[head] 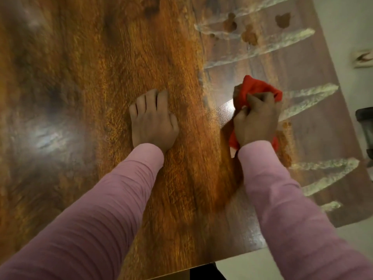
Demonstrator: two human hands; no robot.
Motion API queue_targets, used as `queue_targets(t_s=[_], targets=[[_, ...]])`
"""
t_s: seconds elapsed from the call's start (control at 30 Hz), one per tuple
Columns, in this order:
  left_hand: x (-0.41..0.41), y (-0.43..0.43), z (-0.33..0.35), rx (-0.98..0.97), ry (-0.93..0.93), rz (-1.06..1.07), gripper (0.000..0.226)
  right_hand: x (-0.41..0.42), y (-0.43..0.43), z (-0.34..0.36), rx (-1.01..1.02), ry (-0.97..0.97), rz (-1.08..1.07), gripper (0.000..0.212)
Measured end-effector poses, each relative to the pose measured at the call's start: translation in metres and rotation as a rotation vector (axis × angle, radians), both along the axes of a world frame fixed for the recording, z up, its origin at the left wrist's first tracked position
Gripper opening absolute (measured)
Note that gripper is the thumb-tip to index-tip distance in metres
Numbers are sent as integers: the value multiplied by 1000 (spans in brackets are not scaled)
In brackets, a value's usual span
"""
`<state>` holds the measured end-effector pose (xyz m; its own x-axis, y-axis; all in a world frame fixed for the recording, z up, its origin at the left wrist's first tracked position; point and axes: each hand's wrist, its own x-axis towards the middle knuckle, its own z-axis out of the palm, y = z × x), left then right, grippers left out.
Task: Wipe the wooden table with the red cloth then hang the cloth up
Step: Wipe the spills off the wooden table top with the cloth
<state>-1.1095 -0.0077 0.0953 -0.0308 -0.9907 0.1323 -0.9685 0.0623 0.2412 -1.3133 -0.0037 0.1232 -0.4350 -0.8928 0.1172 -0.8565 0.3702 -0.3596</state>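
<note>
Observer: Cloth location at time of entry: the red cloth [254,88] was bunched in the right hand [256,122] and sat on the wooden table [101,67] toward its right side. Folds stuck out past the knuckles and behind the wrist.

Recorder: Finger state?

Observer: The right fingers [254,98] were curled tight round the wad. The left hand [153,122] lay palm down on the wood, its fingers [151,100] straight and pressed close together, well apart from the cloth.

Recorder: Step in hand?

Observer: Judged as wiping the right portion of the top. The frame was blurred, so stroke direction could not be told.

Recorder: Technique notes?

Observer: The wad gave only a small contact patch. Opened flatter under the palm, it would likely cover more per pass. Overlapping strokes along the grain, with even pressure, seemed the sound approach. Brownish blotches [250,36] at the far right looked worth a pass, though it could not be told whether they were dirt or part of the finish. The left hand served well as a brace but would need to move before the middle was wiped. No hanging place was in view.
</note>
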Motion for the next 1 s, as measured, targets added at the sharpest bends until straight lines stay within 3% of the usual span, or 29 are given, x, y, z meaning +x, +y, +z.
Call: queue_targets(t_s=[0.07, 0.2, 0.27, 0.43, 0.5, 0.67, 0.77, 0.87, 1.0], targets=[[0, 0, 0, 14, -19, -4, 46, 22, 7, 1, -30, -26, 96, 29], [0, 0, 3, 28, -18, -2, 44, 57, 32, 1, -45, -58, 502, 33], [1, 0, 3, 31, -11, 7, 44, 47, 27, 0, -32, -12, 561, 34], [0, 0, 1, 29, -19, 0, 42, 2, -20, 0, -10, -9, 68, 28], [0, 0, 1, 35, -15, -6, 42, 11, -26, 0, -6, 23, -16, 23], [1, 0, 2, 53, -25, -3, 42, 73, -14, -3, -51, -90, 393, 33], [1, 0, 3, 56, 10, 6, 42, 66, -15, -1, -46, -37, 559, 34], [3, 0, 3, 43, 34, 12, 42, 25, -33, -1, -12, 34, 386, 34], [1, 0, 2, 29, 27, -10, 39, -8, -55, 1, -3, -10, 116, 33]])
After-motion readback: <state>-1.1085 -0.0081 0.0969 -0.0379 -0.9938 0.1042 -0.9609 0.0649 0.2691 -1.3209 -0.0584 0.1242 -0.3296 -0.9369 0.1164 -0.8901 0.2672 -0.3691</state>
